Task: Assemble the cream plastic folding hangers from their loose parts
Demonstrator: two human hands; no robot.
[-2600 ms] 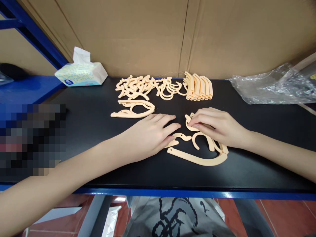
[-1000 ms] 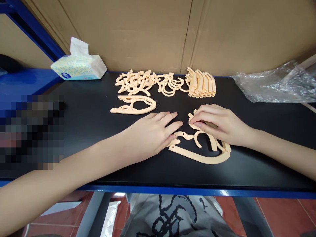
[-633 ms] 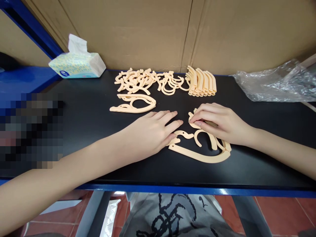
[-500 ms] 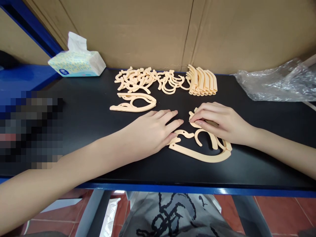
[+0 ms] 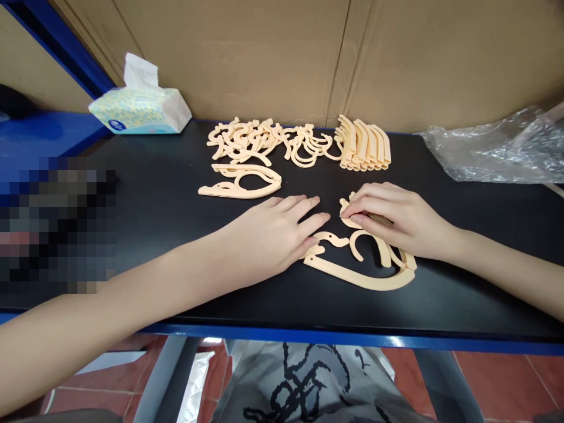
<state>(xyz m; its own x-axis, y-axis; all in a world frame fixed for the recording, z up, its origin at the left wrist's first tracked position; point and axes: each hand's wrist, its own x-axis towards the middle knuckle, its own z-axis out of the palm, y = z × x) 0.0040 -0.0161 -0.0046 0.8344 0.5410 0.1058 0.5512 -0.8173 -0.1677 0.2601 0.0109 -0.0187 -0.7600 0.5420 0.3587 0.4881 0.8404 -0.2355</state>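
My left hand (image 5: 282, 232) lies palm down on the black table with its fingers spread, partly covering a small cream plastic piece (image 5: 315, 251). My right hand (image 5: 392, 217) has bent fingers, with thumb and fingertips close together on a small cream hanger piece (image 5: 351, 224); the palm hides part of it. Below the hands lies a long curved hanger arm (image 5: 365, 280), jointed at its right end. Between them are a wavy piece (image 5: 330, 237) and a hook-shaped piece (image 5: 355, 249). A folded cream hanger (image 5: 259, 192) rests beyond my left hand.
A heap of curved cream pieces (image 5: 247, 138) lies at the back, beside a stack of hanger arms (image 5: 365, 147). A tissue pack (image 5: 141, 111) stands back left and a clear plastic bag (image 5: 493, 147) back right. The blue table edge (image 5: 308, 336) runs along the front.
The view has shifted very slightly. Both hands and the pieces hold the same places on the table.
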